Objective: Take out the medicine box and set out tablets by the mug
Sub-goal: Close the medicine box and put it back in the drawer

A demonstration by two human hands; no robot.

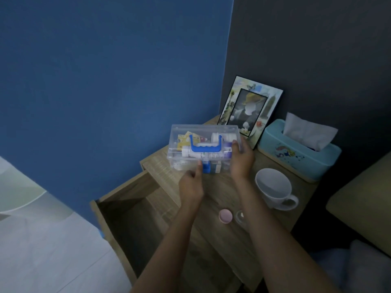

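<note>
— How far had you got?

— The box (204, 148) was out of the open drawer (135, 210) and up in both my hands, held over the back of the bench (224, 187), lid shut. No tablets were set out yet. A pink cap (225, 216) and a small clear pot (241, 217) sat on the bench below my wrists; whether anything lay in the pot I couldn't tell.

— And your grip?

— My right hand (241, 160) was closed round the box's right end, fingers (235, 144) curled over the lid edge. My left hand (191, 185) pinched the near front edge, thumb by the blue latch (207, 167).

— Which way did the box lie?

— Long axis across me, left to right, lid and blue handle (206, 144) tipped up towards me. The mug (274, 188) stood just right of my right wrist, handle toward me. Opening the box and laying out the tablets was all still to do.
</note>
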